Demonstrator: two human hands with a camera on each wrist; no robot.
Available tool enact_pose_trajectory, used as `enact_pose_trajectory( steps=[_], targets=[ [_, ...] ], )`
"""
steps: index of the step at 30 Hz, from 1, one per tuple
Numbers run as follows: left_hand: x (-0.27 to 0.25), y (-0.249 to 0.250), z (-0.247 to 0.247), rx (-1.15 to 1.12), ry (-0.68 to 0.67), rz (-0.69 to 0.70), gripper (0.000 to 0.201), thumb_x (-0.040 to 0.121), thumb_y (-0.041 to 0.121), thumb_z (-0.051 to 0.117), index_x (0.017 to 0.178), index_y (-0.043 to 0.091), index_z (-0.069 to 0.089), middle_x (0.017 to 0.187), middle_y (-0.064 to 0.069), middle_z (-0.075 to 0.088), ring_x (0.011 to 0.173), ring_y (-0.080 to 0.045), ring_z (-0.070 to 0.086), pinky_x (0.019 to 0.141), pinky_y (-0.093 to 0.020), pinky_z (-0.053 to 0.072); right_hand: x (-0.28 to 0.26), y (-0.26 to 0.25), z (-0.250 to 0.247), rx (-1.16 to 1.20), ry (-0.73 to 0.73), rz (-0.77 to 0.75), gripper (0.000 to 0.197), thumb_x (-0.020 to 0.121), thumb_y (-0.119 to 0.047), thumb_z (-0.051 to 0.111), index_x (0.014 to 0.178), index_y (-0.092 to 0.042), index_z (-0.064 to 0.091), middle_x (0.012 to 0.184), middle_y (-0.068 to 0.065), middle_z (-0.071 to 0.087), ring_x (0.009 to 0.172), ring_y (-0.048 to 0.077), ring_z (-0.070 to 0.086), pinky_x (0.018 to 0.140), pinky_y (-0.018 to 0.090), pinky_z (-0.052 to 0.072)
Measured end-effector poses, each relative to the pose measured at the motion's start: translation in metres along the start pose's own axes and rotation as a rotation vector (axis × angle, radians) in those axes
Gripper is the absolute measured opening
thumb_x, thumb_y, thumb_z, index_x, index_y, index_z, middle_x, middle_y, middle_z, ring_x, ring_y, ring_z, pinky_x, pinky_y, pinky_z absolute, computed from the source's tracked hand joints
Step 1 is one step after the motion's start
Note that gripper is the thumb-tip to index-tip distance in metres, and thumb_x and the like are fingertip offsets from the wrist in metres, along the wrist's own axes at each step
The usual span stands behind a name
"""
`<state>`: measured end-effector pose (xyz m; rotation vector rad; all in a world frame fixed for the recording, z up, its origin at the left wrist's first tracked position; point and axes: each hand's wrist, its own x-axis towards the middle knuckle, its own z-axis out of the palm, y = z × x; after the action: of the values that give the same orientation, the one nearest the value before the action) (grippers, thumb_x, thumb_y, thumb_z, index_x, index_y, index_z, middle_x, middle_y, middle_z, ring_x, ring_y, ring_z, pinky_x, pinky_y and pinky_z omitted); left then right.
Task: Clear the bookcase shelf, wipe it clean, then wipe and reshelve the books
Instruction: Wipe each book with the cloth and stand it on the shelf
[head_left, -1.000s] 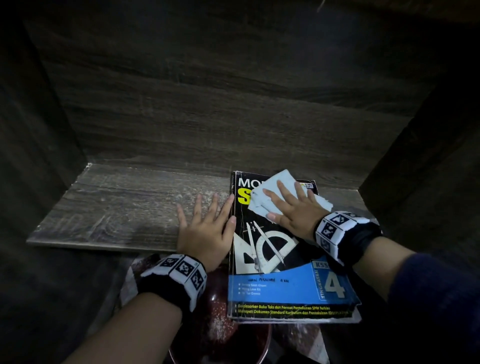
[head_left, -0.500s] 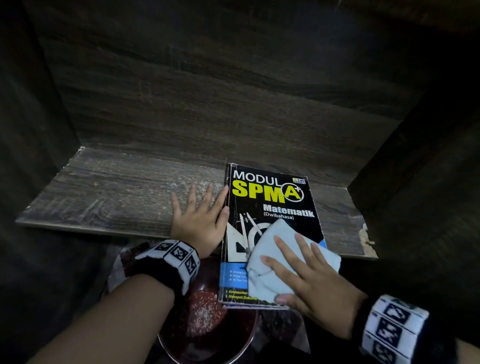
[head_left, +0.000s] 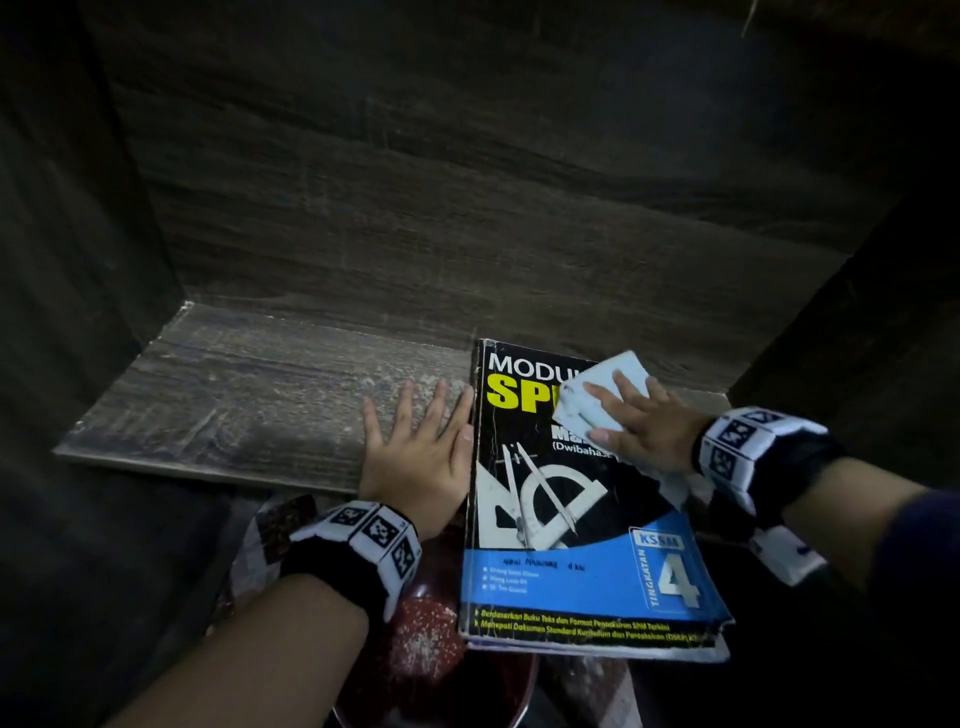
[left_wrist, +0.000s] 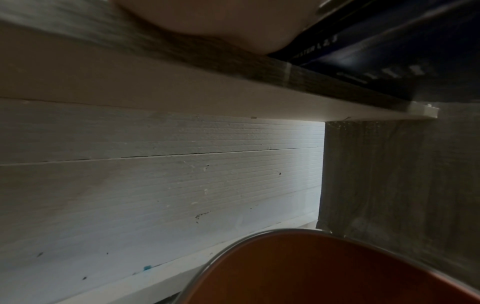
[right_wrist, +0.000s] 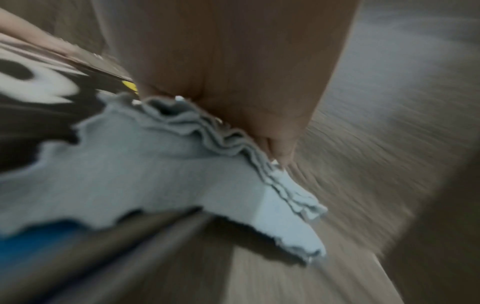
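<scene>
Books were down to one in view: a black and blue maths book (head_left: 582, 499) lay flat, cover up, at about 4 o'clock on the shelf (head_left: 249, 395), its lower part hanging out over the front edge. Apart from the book and the hands, the shelf board showed bare, so the clearing looked finished; whether the board had been wiped could not be told, though pale streaks marked its grain. Wiping of this book appeared to be under way, and standing it back in place was judged to be left. No other books showed on the shelf.

At 1 o'clock on the cover, the right hand (head_left: 639, 426) pressed a pale blue cloth (head_left: 602, 400) flat with straight, spread fingers, nothing curled round it. From the right wrist view the cloth (right_wrist: 161, 174) bunched in folds under the palm and trailed over the book's right edge; that picture was blurred.

At 9 o'clock of the book, the left hand (head_left: 415, 457) lay palm down on the shelf, fingers straight and slightly spread, holding nothing, its thumb side touching the book's spine edge as if to steady it.

Below the shelf's front edge sat a reddish bowl (head_left: 431, 649).
</scene>
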<state>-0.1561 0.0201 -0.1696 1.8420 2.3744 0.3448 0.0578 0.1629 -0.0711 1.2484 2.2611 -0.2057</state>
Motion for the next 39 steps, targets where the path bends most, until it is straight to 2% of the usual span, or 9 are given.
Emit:
enact_pose_trajectory(
  steps=[5,12,17,21,23,27,32,35,39],
  targets=[
    [0.001,-0.001,0.001,0.04,0.044,0.022,0.069,0.086,0.05,-0.024,0.151,0.036,-0.01,0.159,0.009,-0.008,0.148,-0.03,-0.01,0.114,-0.063,-0.01,0.019,-0.035,-0.006,0.005,0.137,0.086,0.065,0.096,-0.063,0.017,0.151,-0.04,-0.006,0.162,0.004,-0.007,0.145,0.043,-0.002,0.117,0.05,0.001],
    [0.0,0.0,0.001,0.0,0.03,0.024,0.067,0.094,0.049,-0.015,0.152,0.032,0.014,0.158,0.005,0.017,0.148,-0.032,0.009,0.113,-0.067,0.003,0.042,-0.068,-0.01,0.112,0.1,0.109,0.068,0.091,-0.07,0.012,0.149,-0.043,-0.013,0.161,0.002,-0.014,0.143,0.047,-0.008,0.117,0.058,0.004],
    [-0.001,0.001,-0.001,-0.017,0.074,0.009,0.066,0.091,0.047,-0.009,0.153,0.034,0.009,0.159,0.008,0.003,0.149,-0.024,-0.004,0.116,-0.061,-0.007,0.046,-0.082,-0.013,0.103,0.116,0.083,0.065,0.094,-0.066,0.013,0.149,-0.042,-0.013,0.161,0.002,-0.013,0.144,0.047,-0.008,0.118,0.055,0.002],
    [-0.001,-0.001,-0.005,-0.193,0.264,-0.116,0.064,0.094,0.042,0.012,0.141,0.017,0.049,0.151,-0.007,0.039,0.145,-0.027,0.027,0.119,-0.054,0.012,0.041,-0.084,-0.01,0.083,0.181,0.025,0.062,0.097,-0.061,0.016,0.151,-0.041,-0.005,0.162,0.001,-0.008,0.145,0.044,-0.006,0.119,0.051,0.002],
    [0.001,-0.011,-0.005,-0.153,0.292,-0.163,0.061,0.094,0.04,0.018,0.135,0.015,0.055,0.144,-0.011,0.048,0.139,-0.029,0.039,0.116,-0.054,0.022,0.041,-0.085,-0.008,0.077,0.187,-0.004,0.061,0.097,-0.061,0.016,0.151,-0.041,-0.005,0.162,0.001,-0.009,0.145,0.043,-0.008,0.119,0.051,0.001],
    [0.003,-0.023,-0.004,-0.019,0.209,-0.167,0.061,0.093,0.043,0.017,0.141,0.021,0.049,0.149,-0.006,0.043,0.143,-0.028,0.032,0.116,-0.058,0.011,0.034,-0.089,-0.008,0.047,0.142,-0.137,0.062,0.097,-0.061,0.016,0.15,-0.043,-0.01,0.16,-0.001,-0.017,0.144,0.04,-0.017,0.118,0.052,-0.006],
    [0.006,-0.019,-0.004,0.051,0.102,-0.21,0.073,0.087,0.043,-0.002,0.151,0.027,0.029,0.159,-0.001,0.024,0.149,-0.026,0.01,0.114,-0.058,-0.007,-0.002,-0.084,0.008,-0.041,0.066,-0.271,0.064,0.097,-0.06,0.018,0.147,-0.044,-0.018,0.157,-0.001,-0.027,0.142,0.038,-0.025,0.116,0.049,-0.011],
    [0.007,-0.017,-0.009,0.029,0.063,-0.248,0.06,0.098,0.046,0.0,0.154,0.032,0.015,0.162,0.003,0.009,0.15,-0.023,-0.002,0.115,-0.058,-0.007,-0.033,-0.077,0.025,-0.061,0.049,-0.313,0.064,0.094,-0.062,0.016,0.145,-0.047,-0.021,0.155,-0.002,-0.03,0.141,0.034,-0.029,0.114,0.044,-0.014],
    [0.005,-0.014,-0.018,0.026,-0.045,-0.229,0.061,0.091,0.065,-0.008,0.149,0.049,-0.001,0.162,-0.001,-0.005,0.148,-0.029,-0.013,0.113,-0.062,-0.011,-0.068,-0.071,0.059,-0.078,0.102,-0.359,0.07,0.073,-0.076,-0.01,0.135,-0.052,-0.031,0.155,-0.003,-0.03,0.14,0.034,-0.029,0.111,0.042,-0.015]
  ],
)
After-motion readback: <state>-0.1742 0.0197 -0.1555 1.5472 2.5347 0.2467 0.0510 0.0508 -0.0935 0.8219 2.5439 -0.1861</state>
